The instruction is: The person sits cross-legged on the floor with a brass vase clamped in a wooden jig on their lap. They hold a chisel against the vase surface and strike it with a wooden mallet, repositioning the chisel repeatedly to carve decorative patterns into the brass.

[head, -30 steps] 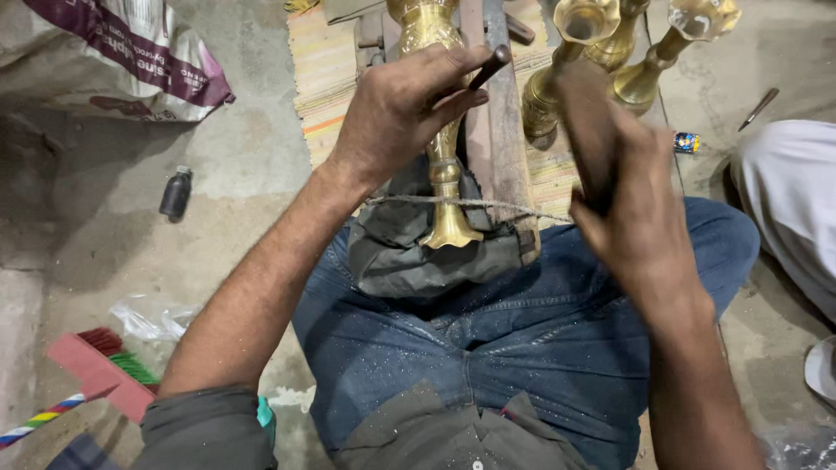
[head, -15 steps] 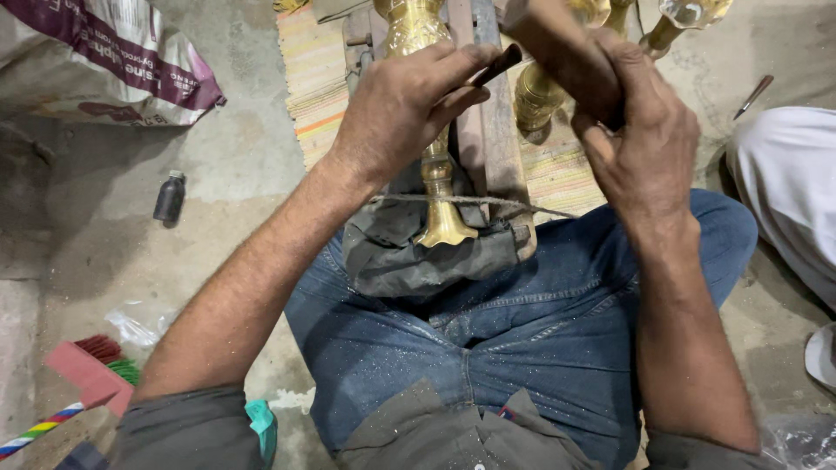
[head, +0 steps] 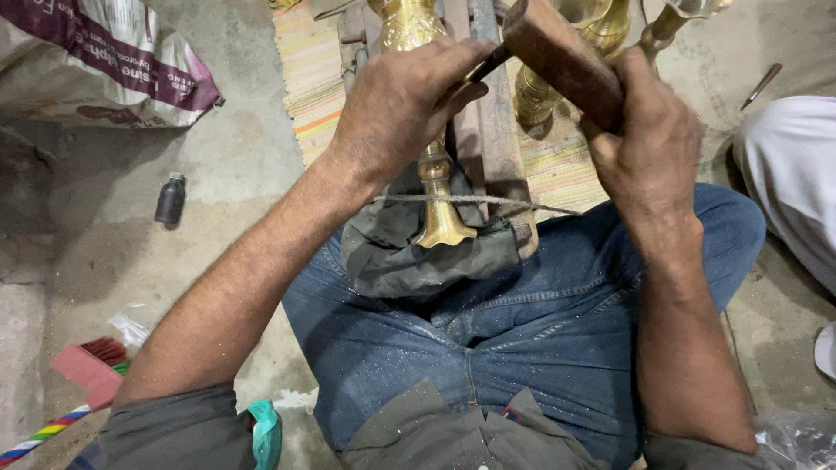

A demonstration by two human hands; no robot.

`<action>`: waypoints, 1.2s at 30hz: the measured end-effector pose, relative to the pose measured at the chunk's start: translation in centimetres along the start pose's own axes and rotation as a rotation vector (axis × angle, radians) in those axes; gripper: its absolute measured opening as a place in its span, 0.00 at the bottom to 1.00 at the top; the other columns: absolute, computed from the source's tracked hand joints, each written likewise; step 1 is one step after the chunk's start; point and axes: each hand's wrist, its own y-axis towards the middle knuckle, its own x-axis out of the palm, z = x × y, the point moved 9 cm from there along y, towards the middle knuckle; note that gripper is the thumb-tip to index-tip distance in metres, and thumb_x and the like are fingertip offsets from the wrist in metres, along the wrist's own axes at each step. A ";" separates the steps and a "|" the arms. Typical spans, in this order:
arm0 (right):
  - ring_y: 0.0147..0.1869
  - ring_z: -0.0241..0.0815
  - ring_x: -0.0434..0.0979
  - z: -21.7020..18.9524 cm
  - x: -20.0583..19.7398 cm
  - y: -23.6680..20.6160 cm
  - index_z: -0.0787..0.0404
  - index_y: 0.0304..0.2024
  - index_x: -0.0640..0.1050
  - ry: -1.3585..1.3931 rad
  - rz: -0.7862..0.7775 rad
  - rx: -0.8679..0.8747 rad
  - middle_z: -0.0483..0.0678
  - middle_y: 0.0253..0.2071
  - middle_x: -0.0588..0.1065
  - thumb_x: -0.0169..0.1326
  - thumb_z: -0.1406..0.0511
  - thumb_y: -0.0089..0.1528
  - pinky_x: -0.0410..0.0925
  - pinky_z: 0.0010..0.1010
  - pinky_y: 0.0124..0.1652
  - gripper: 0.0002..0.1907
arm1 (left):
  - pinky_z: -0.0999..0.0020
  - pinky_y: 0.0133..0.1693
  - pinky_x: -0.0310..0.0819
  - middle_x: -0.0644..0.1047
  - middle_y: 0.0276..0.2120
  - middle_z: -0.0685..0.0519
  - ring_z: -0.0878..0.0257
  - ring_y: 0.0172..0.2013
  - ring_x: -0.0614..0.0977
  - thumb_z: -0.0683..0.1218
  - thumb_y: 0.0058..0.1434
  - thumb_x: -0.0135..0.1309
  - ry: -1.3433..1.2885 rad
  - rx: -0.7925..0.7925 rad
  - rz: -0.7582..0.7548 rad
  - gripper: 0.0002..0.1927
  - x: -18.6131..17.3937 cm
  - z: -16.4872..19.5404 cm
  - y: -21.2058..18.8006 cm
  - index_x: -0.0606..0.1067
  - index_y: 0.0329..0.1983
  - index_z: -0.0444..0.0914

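Two hands at work: left hand (head: pixel 396 109) pinching a thin dark chisel (head: pixel 488 63) against the ornate brass stem (head: pixel 433 178); right hand (head: pixel 649 130) gripping a brown wooden mallet (head: pixel 557 57). Engraving partly done.

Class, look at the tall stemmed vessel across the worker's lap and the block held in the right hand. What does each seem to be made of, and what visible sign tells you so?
Stemmed vessel: probably brass, given its polished yellow-gold shine and fine patterned upper body.
Block in the right hand: likely wood, matte brown and worn, without shine.
Cloth under the vessel: dull grey-green woven fabric, creased.
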 end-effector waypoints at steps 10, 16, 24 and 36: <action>0.52 0.55 0.83 -0.6 -2.2 0.6 0.70 0.54 0.70 0.301 0.145 0.013 0.60 0.47 0.79 0.57 0.79 0.63 0.76 0.43 0.51 0.18 | 0.60 0.36 0.80 0.76 0.36 0.53 0.57 0.35 0.83 0.51 0.73 0.61 0.037 0.021 0.006 0.18 -0.6 0.4 -0.2 0.73 0.61 0.43; 0.47 0.55 0.82 -1.0 -1.6 0.8 0.67 0.48 0.72 0.102 0.072 0.070 0.59 0.41 0.79 0.60 0.78 0.64 0.73 0.46 0.48 0.13 | 0.58 0.37 0.80 0.76 0.37 0.52 0.55 0.35 0.82 0.50 0.73 0.60 0.036 0.019 0.006 0.18 -0.5 0.4 0.1 0.73 0.62 0.43; 0.48 0.55 0.83 -1.5 -2.6 0.9 0.67 0.48 0.70 0.264 0.115 0.063 0.58 0.44 0.79 0.58 0.78 0.63 0.75 0.45 0.46 0.14 | 0.60 0.38 0.80 0.77 0.38 0.54 0.57 0.37 0.83 0.50 0.73 0.60 0.017 0.029 0.029 0.18 -0.9 0.3 -0.4 0.73 0.62 0.43; 0.47 0.48 0.83 -3.7 -4.4 1.8 0.68 0.48 0.73 0.021 0.202 -0.063 0.56 0.44 0.79 0.59 0.80 0.61 0.77 0.35 0.46 0.15 | 0.62 0.38 0.81 0.75 0.37 0.54 0.60 0.35 0.82 0.52 0.75 0.59 0.034 0.008 -0.002 0.17 -0.2 -0.3 -0.6 0.73 0.63 0.45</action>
